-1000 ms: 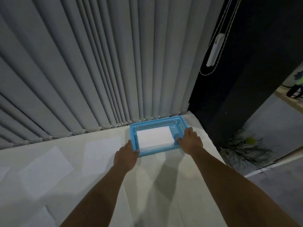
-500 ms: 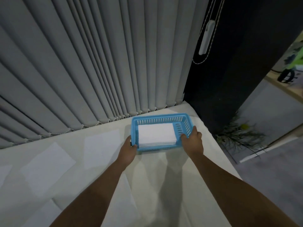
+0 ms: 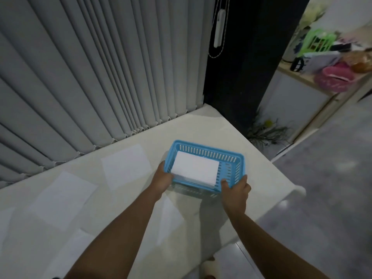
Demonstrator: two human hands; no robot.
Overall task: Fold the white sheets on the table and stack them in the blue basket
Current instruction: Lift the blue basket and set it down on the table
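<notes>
As hands [image 3: 236,190] grip it, the blue basket [image 3: 209,151] has lifted.

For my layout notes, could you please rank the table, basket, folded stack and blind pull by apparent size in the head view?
1. Table
2. Basket
3. Folded stack
4. Blind pull; farther away, so true size unsure.

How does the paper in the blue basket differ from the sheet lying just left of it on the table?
The stack is folded, several layers deep, inside the blue basket; the sheet lies single and flat on the table. The stack's face is smaller than the sheet's. Both are white rectangles.
</notes>
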